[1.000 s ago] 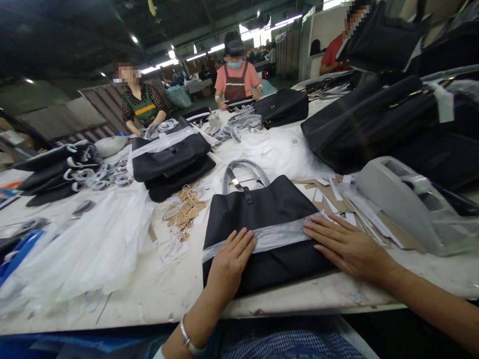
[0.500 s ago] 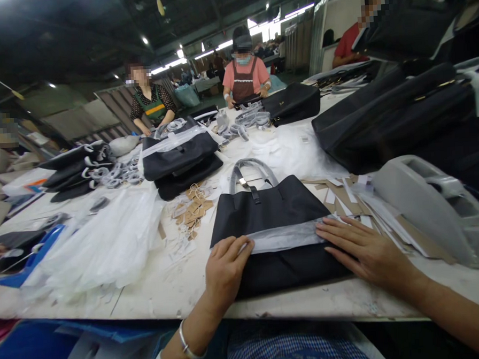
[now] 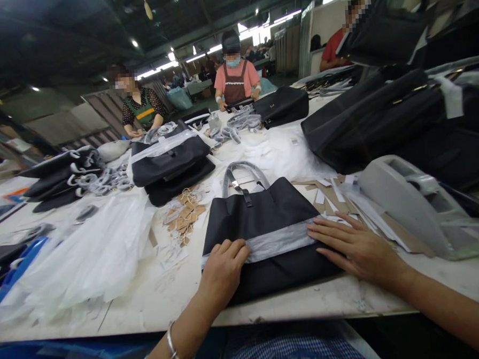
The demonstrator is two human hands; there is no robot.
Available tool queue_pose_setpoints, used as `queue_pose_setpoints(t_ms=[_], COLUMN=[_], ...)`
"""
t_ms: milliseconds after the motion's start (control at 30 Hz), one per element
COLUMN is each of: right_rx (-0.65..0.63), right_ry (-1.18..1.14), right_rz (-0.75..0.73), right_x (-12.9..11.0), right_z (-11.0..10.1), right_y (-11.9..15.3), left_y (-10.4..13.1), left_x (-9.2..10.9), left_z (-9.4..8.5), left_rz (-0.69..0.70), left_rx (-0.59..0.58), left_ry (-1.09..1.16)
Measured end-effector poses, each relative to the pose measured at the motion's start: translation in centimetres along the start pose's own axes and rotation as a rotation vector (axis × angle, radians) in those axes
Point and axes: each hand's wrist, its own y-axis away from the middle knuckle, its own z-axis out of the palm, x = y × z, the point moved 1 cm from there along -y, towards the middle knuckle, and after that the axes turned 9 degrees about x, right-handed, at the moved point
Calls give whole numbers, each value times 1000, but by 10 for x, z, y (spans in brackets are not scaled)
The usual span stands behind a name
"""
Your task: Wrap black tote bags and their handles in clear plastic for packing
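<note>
In front of me a black handbag [image 3: 261,210] lies flat on the table, its grey, wrapped handles [image 3: 245,171] pointing away from me. Across its body runs a translucent wrapping strip [image 3: 278,243]. My left hand [image 3: 226,266] is at the strip's left end, fingers curled together on it; their tips are partly hidden. Flat over the strip's right end and the bag's side rests my right hand [image 3: 351,243], fingers stretched out.
Clear plastic bags [image 3: 94,246] and brown paper tags [image 3: 185,214] lie to the left. Stacked black bags [image 3: 170,161] stand behind them. At right are cardboard strips [image 3: 399,235], a grey tape dispenser [image 3: 417,202] and a heap of black bags [image 3: 373,124]. Co-workers [image 3: 236,78] work across the table.
The view has shifted slightly, so the table's things sit a little further left. My left fingers look more curled on the strip; my right hand stays flat on the bag.
</note>
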Motion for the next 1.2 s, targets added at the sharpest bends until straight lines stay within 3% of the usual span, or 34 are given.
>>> queue_pose_setpoints(t_ms=[67,167,267,333,433,600,700,800,900,1000,1100,1200], right_rx=[-8,5,3,-8,-11,-21,-1,71,163,135,25,-41], right_ry=[-13,-25,-13,-12,-24,-22,3,45,187,273,8,-322], right_rz=[24,56,57,60,69,111,161,237,487,889,1327,1555], right_x=[-2,-5,-7,-8,-8,-11,-11,-1,25,60,94,115], right_z=[-1,-1,-1,-1,-1,-8,-25,-55,-95,-129,-145,-145], right_y=[-1,-2,-3,-3,-3,-2,3,15,31,43,43,34], left_y=[1,-2,-11,-18,-26,-28,-26,-24,-22,-22,-22,-21], left_x=[2,11,24,33,41,45,47,47,45,45,45,46], left_z=[-8,-13,-3,11,33,50,49,50,54,58,60,63], left_rz=[2,-35,-7,103,206,122,155,184,214,226,221,216], left_rx=[-4,87,218,254,211,57,38,63,123,177,215,241], left_ry=[48,33,40,121,244,306,271,227,198,207,214,216])
